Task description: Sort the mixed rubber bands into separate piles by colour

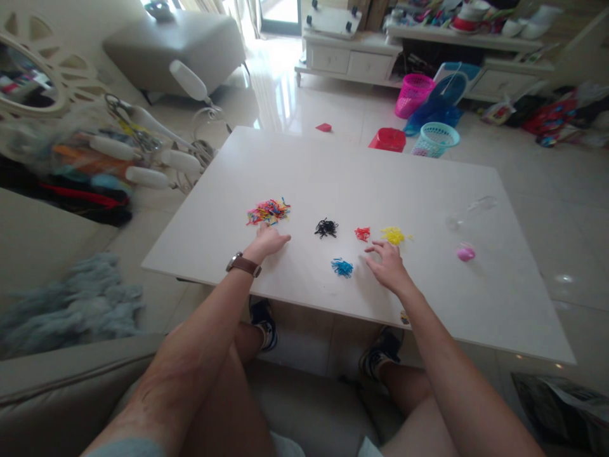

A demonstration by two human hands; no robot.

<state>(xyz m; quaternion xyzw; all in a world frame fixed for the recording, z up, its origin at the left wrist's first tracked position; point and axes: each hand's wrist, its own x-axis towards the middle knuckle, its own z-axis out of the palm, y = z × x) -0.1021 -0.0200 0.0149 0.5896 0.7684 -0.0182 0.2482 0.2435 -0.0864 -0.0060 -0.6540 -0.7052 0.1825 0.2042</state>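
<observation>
A loose, multicoloured heap of small, thin bands point(269, 210) lay on the white tabletop point(333, 178); whether the left hand point(271, 242) gripped any was unclear; the right hand point(387, 261) was open.

Beside my left hand point(270, 242) I wear a wristwatch point(247, 264) with a brown band and silvery case. My right wrist is bare. A grey-blue fabric sleeve point(127, 448) shows on my left arm, dark white-striped shoes point(269, 332) below the white rectangular table's point(295, 282) near edge.
</observation>
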